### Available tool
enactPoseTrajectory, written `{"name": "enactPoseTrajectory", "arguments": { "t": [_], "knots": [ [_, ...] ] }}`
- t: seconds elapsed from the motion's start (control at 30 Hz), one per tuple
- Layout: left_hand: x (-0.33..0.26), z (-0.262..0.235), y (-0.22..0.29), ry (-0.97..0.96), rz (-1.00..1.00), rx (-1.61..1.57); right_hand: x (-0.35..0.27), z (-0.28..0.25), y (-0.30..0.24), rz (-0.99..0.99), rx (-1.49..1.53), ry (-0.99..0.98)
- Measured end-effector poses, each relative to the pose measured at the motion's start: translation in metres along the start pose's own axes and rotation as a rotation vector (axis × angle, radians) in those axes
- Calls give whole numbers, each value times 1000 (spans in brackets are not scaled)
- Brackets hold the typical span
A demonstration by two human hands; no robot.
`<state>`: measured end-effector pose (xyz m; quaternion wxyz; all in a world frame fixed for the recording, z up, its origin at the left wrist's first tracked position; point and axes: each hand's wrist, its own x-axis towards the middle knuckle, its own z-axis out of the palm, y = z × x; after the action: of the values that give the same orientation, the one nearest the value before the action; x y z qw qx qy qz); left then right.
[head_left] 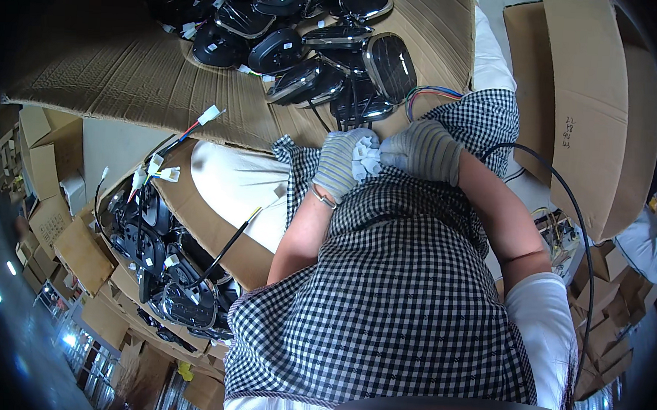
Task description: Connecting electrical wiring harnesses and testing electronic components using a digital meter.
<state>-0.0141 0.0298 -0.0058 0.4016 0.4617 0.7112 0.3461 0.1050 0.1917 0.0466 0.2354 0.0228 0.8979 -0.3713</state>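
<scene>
Close by cardboard's edge — left hand holds connectors (white).

Looked like a factory workshop for wired parts. Showed as much in the broad brown corrugated cardboard sheet beneath a pile of glossy black rounded units, in the brown cardboard carton filled with black units, thin cables and small white plastic plugs, in the brown cardboard boxes crowded along the left and right, and in the black-and-white checked cloth work apron.
</scene>
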Motion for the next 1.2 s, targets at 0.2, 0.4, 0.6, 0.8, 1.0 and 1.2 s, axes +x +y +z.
{"name": "enactPoseTrajectory", "arguments": {
  "t": [0.2, 0.4, 0.6, 0.8, 1.0, 1.2],
  "knots": [
    [-1, 7, -9, 29, -50, -47, -2, 3, 2, 48, 49, 5],
    [-2, 15, -22, 47, -52, -103, 0, 11, 8, 19, 49, 67],
    [-7, 5, -20, 95, -67, -655, -8, 8, 27, 45, 151, 512],
    [-6, -4, -4, 165, -190, -739, 2, -6, 11, 66, 9, 335],
    [-7, 0, -17, 156, -95, -617, 12, -14, 7, -58, -311, 149],
    [-16, 8, -25, -13, -108, -403, 20, -4, 23, -65, -285, -42]
  ]
}}
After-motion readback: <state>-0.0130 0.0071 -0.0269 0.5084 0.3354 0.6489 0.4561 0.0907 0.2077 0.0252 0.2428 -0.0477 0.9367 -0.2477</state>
